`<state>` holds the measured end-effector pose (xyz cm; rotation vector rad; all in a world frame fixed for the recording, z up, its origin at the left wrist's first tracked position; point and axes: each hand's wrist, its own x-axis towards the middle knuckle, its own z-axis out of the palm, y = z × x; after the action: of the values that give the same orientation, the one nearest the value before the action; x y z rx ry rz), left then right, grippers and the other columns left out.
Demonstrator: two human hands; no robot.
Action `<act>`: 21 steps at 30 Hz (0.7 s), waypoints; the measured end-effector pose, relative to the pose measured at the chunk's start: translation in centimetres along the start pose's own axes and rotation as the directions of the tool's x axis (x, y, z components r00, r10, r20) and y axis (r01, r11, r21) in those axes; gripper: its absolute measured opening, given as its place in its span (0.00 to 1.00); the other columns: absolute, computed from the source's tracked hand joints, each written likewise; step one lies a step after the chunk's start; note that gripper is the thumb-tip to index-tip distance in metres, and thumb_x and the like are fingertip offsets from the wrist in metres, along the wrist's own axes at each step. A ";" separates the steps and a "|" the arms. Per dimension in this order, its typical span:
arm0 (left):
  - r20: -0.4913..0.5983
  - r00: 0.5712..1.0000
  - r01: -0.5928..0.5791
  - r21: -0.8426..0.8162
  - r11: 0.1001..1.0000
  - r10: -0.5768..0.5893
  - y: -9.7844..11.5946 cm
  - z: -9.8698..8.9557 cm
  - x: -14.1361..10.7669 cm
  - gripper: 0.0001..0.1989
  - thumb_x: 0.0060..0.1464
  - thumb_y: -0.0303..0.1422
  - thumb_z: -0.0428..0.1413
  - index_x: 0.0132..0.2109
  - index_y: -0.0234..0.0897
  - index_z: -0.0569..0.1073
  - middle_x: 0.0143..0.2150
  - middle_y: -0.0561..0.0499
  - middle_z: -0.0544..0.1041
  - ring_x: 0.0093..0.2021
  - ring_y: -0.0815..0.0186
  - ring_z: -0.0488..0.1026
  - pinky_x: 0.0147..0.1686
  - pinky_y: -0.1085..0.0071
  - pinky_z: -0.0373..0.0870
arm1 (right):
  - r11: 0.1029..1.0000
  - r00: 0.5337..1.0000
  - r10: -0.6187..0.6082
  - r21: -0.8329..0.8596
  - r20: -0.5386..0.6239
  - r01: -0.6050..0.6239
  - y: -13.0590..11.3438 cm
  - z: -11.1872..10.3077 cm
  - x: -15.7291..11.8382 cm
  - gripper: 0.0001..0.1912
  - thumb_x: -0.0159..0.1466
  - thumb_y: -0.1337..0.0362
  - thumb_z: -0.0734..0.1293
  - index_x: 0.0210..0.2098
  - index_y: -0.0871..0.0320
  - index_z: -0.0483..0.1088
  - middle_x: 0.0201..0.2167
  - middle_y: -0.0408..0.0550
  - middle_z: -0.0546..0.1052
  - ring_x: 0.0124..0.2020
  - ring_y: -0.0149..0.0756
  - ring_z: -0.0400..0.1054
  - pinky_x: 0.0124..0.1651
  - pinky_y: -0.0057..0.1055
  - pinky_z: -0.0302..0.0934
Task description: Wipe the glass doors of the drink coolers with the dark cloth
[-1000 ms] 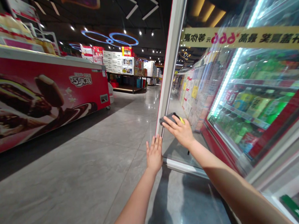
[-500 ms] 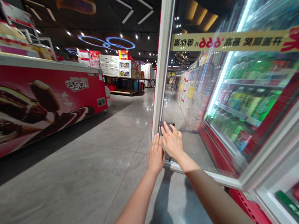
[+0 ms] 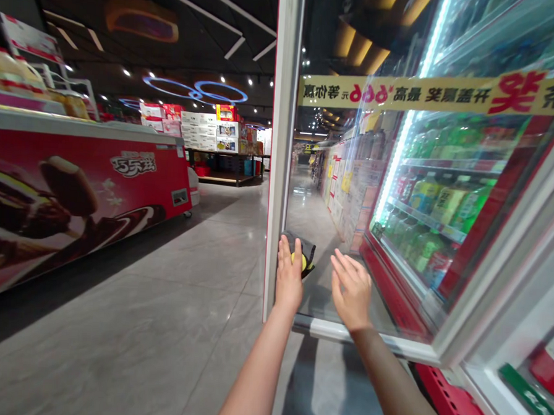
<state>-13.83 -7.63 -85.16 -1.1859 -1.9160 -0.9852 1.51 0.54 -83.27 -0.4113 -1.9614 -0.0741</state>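
Bare and flat, the left hand [image 3: 290,276] lies over a dark grey cloth with black edging and a yellow patch [image 3: 306,247], its back to the viewer. Its fingers are straight, the index a little apart from the others, and the cloth sits under and just beyond them, a corner sticking out to the right of the hand. Under the cloth is the lower free edge of a clear glass door with a pale metal frame [image 3: 281,139].

To the right of the left hand and apart from the cloth is the bare right hand [image 3: 353,292], its fingers close together and loosely bent, nothing visible in its grasp; whether it touches the glass, I cannot tell. High above both hands, a yellow banner with red and dark mirrored lettering [image 3: 426,95] crosses the door. Above and right of the right hand, rows of green and yellow plastic bottles [image 3: 438,200] show in the glass (seen through it or reflected in it, I cannot say). Well to the left of the left hand is a red-sided chest freezer with ice-cream pictures [image 3: 133,197].
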 end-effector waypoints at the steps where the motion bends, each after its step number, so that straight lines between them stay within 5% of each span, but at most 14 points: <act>1: -0.018 1.000 0.013 0.013 1.000 -0.013 0.3 0.2 -0.2 0.57 0.51 0.09 0.47 0.75 0.55 0.29 0.76 0.45 0.22 0.76 0.49 0.33 0.71 0.48 0.55 | 0.994 1.000 -0.019 -0.108 0.008 0.019 0.8 -0.7 -0.9 0.25 0.71 0.66 0.58 0.64 0.45 0.71 0.65 0.49 0.72 0.64 0.48 0.67 0.63 0.51 0.62; 5: -0.055 0.998 0.034 0.039 0.999 -0.032 2.0 0.5 -0.5 0.55 0.51 0.11 0.50 0.76 0.52 0.35 0.75 0.46 0.16 0.75 0.44 0.25 0.71 0.41 0.49 | 0.928 0.991 -0.093 -0.352 0.095 0.120 3.8 -2.1 -3.3 0.29 0.68 0.67 0.62 0.67 0.44 0.66 0.70 0.48 0.65 0.70 0.51 0.59 0.68 0.54 0.54; 11: -0.018 0.999 -0.042 0.024 0.999 0.042 1.5 0.0 0.6 0.56 0.56 0.26 0.60 0.76 0.46 0.29 0.75 0.42 0.15 0.75 0.41 0.22 0.70 0.36 0.48 | 0.907 0.972 -0.051 -0.396 0.231 0.142 5.6 -1.4 -3.4 0.36 0.67 0.68 0.61 0.73 0.48 0.55 0.72 0.51 0.60 0.72 0.55 0.55 0.70 0.62 0.51; 16: -0.074 0.996 0.057 0.074 0.996 -0.051 1.0 3.6 -2.9 0.58 0.50 0.11 0.51 0.75 0.53 0.28 0.76 0.45 0.18 0.75 0.45 0.25 0.70 0.40 0.54 | 0.904 0.961 -0.043 -0.398 0.274 0.154 5.8 -1.3 -2.8 0.32 0.67 0.70 0.61 0.70 0.52 0.61 0.73 0.51 0.58 0.73 0.55 0.54 0.70 0.63 0.53; 19: 0.000 1.000 -0.009 0.065 0.998 0.009 1.6 4.8 -3.8 0.60 0.47 0.10 0.50 0.76 0.53 0.30 0.76 0.45 0.19 0.75 0.44 0.26 0.69 0.39 0.56 | 0.901 0.959 -0.058 -0.398 0.279 0.171 6.2 -1.2 -2.7 0.31 0.67 0.71 0.61 0.69 0.52 0.64 0.74 0.50 0.57 0.73 0.54 0.53 0.70 0.62 0.54; 21: 0.041 0.994 -0.101 0.057 0.993 0.099 1.8 4.0 -2.5 0.57 0.48 0.09 0.50 0.76 0.56 0.37 0.77 0.49 0.24 0.76 0.47 0.28 0.69 0.40 0.55 | 0.904 0.957 -0.071 -0.387 0.282 0.181 6.7 -1.1 -2.7 0.32 0.67 0.72 0.60 0.69 0.51 0.63 0.74 0.50 0.56 0.73 0.54 0.53 0.69 0.63 0.54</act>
<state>-11.88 -4.68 -88.76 -1.2617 -1.8828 -0.8527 5.62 5.83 -86.15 -0.5889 -2.2357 -0.5495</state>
